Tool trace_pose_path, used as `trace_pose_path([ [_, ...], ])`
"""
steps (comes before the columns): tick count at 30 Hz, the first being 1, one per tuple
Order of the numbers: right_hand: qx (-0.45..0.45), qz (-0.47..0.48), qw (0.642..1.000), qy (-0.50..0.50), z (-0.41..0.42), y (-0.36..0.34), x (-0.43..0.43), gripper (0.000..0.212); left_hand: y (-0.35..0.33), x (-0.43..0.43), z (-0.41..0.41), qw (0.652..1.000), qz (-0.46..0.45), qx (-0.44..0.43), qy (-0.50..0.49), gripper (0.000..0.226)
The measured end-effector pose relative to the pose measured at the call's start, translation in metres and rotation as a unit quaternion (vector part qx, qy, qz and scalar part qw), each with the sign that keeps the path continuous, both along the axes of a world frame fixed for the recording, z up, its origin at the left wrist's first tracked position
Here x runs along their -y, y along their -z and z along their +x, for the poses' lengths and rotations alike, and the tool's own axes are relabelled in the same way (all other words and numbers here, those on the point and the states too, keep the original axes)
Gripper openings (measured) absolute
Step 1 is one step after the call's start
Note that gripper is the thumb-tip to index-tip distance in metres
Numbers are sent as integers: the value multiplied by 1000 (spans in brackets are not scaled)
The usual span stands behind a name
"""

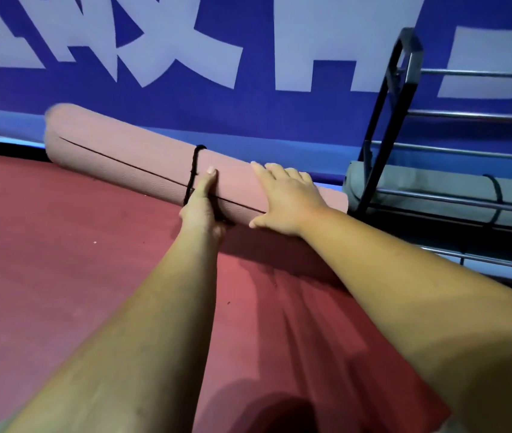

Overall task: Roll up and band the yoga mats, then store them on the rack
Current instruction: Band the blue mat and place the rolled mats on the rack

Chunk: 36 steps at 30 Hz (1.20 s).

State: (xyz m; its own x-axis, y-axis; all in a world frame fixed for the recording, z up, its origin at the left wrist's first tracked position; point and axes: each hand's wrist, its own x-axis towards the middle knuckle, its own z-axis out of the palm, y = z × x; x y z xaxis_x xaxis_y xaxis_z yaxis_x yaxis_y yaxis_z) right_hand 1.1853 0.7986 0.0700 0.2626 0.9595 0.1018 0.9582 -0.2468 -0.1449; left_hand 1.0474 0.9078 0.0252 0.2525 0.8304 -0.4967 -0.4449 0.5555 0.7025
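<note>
Ribbed pink foam roll point(117, 151), cylindrical, black cord band point(193, 170).
Left hand point(201, 207) clasps it; right hand point(286, 201) rests flat, fingers point(279, 173) spread.

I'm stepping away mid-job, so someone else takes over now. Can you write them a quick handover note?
Left hand grips the pink mat from below, beside its black band. Right hand rests flat on the roll. The mat is rolled and banded, its right end close to the rack, where a grey mat lies banded. To do: set the pink mat on the rack.
</note>
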Motion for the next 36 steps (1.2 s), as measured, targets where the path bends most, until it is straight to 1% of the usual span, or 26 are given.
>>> trace_pose_path([
  [3,-15,34,999,24,-2,-7,-1,106,-8,-15,3,999,3,22,-38,128],
  [7,-9,99,991,87,8,-20,7,75,-32,-14,18,993,3,71,-91,115],
  [9,11,143,982,120,19,-27,13,69,-42,-15,28,988,4,120,-94,112],
  [12,2,187,972,140,34,-33,20,69,-50,-14,45,982,3,171,-86,100],
  [15,-38,199,968,146,43,-33,23,66,-48,-9,62,981,-2,181,-68,85],
  [19,-58,206,964,155,52,-28,29,69,-40,-5,79,980,-6,195,-31,92],
  [20,-59,207,964,156,55,-28,31,69,-40,-5,83,980,-4,199,-22,90],
  [24,-63,208,966,141,59,-29,32,70,-39,-10,91,974,18,227,8,59],
  [26,-67,210,965,138,60,-30,31,70,-38,-14,95,969,27,243,23,48],
  [31,-63,242,957,149,65,-35,29,68,-40,-14,106,961,35,271,40,48],
  [33,-66,239,955,162,68,-35,29,67,-39,-11,111,962,34,268,50,44],
  [36,-58,219,959,169,70,-32,32,69,-34,-9,117,966,27,251,54,51],
])
